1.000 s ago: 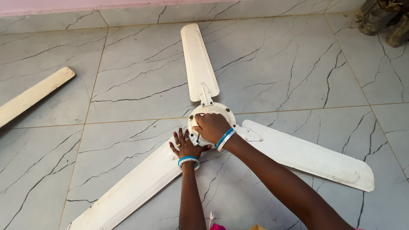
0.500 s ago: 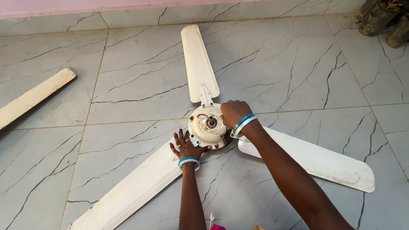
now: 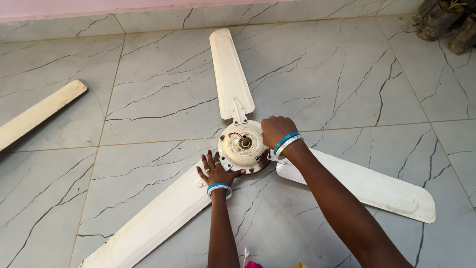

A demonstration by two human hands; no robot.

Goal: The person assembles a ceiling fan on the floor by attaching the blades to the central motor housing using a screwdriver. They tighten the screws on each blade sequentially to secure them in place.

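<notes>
A white ceiling fan lies on the tiled floor, its round motor hub (image 3: 241,146) facing up with a short shaft and a red wire showing. Three blades spread out from the hub: one blade (image 3: 228,69) points away from me, another blade (image 3: 148,221) runs to the lower left, and a third blade (image 3: 367,186) runs to the right. My left hand (image 3: 216,172) lies flat with fingers spread on the lower-left blade's root by the hub. My right hand (image 3: 276,130) is curled over the hub's right rim. Whatever lies under its fingers is hidden.
A loose white fan blade (image 3: 37,113) lies apart on the floor at the far left. Dark bundled objects (image 3: 444,22) sit in the top right corner. A pink wall base runs along the top edge. A bit of bright cloth shows at the bottom edge.
My right hand moved from on top of the hub to its right rim, uncovering the shaft and wire. The right blade's inner end shifted slightly down. My left hand stayed put.
</notes>
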